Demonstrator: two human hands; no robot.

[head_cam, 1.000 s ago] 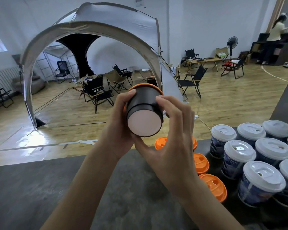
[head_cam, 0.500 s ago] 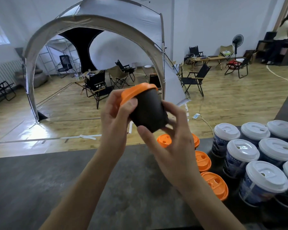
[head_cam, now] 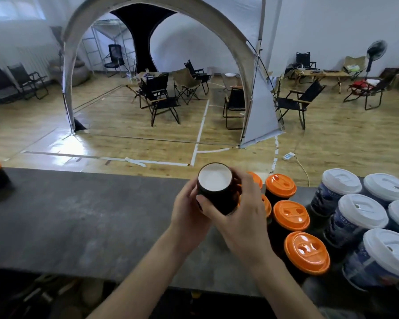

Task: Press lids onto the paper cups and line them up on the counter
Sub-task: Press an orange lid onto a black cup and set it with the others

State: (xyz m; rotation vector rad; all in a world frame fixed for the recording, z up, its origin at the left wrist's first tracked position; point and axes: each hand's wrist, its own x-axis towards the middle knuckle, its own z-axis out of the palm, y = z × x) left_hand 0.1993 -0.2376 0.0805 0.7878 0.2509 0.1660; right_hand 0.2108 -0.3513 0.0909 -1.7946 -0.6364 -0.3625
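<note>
gripping a black cup point(head_cam: 217, 194) bottom-up near the far edge of the worktop point(head_cam: 78, 215), seemingly lifted clear of it, left hand point(head_cam: 187, 215) and right hand point(head_cam: 247, 224) both curled round its wall. just left of orange-lidded cups point(head_cam: 290, 215); white-lidded cups point(head_cam: 362, 212) by the right edge.

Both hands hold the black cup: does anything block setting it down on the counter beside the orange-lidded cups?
Nothing visible does: the counter just left of the black cup is bare; orange-lidded cups stand just to its right.
</note>
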